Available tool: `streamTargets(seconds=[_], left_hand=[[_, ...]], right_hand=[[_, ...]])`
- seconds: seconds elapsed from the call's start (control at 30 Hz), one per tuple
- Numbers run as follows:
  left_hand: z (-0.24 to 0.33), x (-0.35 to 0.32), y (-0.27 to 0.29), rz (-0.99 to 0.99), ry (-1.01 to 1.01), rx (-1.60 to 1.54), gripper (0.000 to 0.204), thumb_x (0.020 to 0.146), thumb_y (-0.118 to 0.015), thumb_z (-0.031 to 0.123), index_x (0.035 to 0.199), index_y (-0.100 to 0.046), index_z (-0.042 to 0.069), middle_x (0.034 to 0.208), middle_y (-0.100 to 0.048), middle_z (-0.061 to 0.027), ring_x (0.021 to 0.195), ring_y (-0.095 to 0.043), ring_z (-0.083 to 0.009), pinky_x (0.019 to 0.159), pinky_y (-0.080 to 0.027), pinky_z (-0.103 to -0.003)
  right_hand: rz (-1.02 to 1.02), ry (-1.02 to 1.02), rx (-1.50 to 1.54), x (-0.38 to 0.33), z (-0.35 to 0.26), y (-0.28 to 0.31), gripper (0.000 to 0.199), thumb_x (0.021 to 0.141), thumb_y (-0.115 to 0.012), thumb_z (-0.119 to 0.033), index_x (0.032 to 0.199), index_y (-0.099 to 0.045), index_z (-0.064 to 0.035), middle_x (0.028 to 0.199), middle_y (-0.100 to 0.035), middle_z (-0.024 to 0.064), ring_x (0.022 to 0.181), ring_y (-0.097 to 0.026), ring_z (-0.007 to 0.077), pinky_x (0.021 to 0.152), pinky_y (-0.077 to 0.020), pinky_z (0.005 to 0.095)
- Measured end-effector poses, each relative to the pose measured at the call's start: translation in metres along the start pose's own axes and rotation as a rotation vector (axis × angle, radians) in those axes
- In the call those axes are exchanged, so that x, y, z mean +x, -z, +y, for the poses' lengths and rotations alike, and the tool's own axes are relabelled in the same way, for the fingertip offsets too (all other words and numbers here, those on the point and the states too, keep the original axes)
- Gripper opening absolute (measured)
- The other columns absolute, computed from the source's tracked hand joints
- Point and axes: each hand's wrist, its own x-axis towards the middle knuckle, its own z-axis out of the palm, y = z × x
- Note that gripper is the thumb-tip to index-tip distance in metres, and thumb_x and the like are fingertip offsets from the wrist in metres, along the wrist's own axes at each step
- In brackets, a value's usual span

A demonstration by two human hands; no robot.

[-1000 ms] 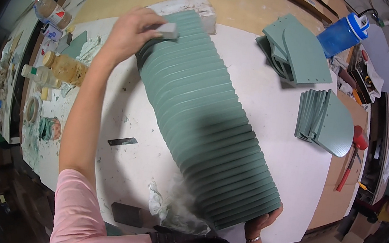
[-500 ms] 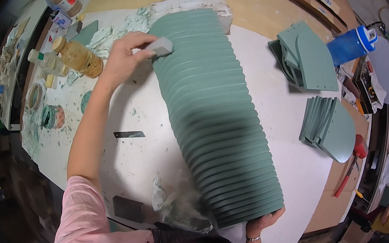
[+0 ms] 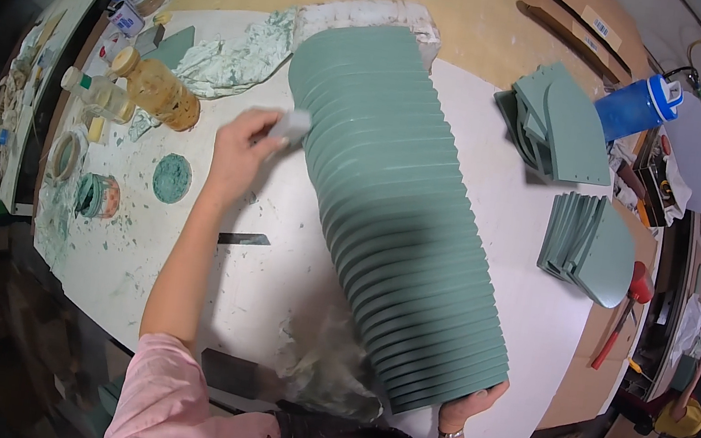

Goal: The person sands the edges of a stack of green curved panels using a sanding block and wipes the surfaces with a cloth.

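Note:
A long row of green rounded panels (image 3: 404, 218), packed face to face, runs slantwise across the white table. At the row's left edge, toward its far end, my left hand (image 3: 241, 154) pinches a small grey sanding block (image 3: 293, 128) between thumb and fingers. The block sits against or just beside the curved panel edges; contact is hard to tell. My right hand (image 3: 472, 405) grips the last panel at the near end, with its fingers partly hidden. Behind the far end stands a whitish, stained block (image 3: 370, 16).
Two smaller groups of green panels (image 3: 565, 124) stand at the right, by a blue bottle (image 3: 639, 109) and a red mallet (image 3: 624, 311). At left are bottles (image 3: 158, 89), a round lid of green paste (image 3: 171, 179) and a crumpled cloth (image 3: 238, 60). A flat scraper blade (image 3: 244, 239) lies nearby.
My left hand has drawn the sanding block nearer to me, from on top of the panel edges down to the row's left side. My right hand keeps its hold. The view has shifted slightly.

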Motion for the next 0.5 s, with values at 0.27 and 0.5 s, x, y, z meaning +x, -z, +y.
streamTargets(seconds=[0.27, 0.5], left_hand=[[0.005, 0.020, 0.016, 0.119, -0.095, 0.081, 0.031, 0.080, -0.071, 0.003, 0.111, -0.070, 0.000, 0.102, -0.070, -0.0155, 0.093, -0.066, -0.0276, 0.085, -0.052, -0.035], [0.040, 0.076, 0.002, 0.116, -0.463, 0.449, 0.025, 0.082, -0.071, 0.011, 0.105, -0.073, 0.003, 0.091, -0.067, -0.0128, 0.080, -0.063, -0.0292, 0.074, -0.051, -0.036]], right_hand=[[0.010, 0.021, 0.063, 0.000, -0.004, 0.001, 0.070, 0.093, -0.045, -0.057, 0.124, -0.046, 0.0061, 0.115, -0.050, 0.0140, 0.108, -0.050, 0.0234, 0.097, -0.0387, 0.0383], [-0.013, -0.007, 0.003, 0.002, -0.010, -0.002, 0.080, 0.092, -0.043, -0.069, 0.122, -0.046, 0.0055, 0.114, -0.050, 0.0124, 0.107, -0.050, 0.0216, 0.095, -0.0400, 0.0380]])
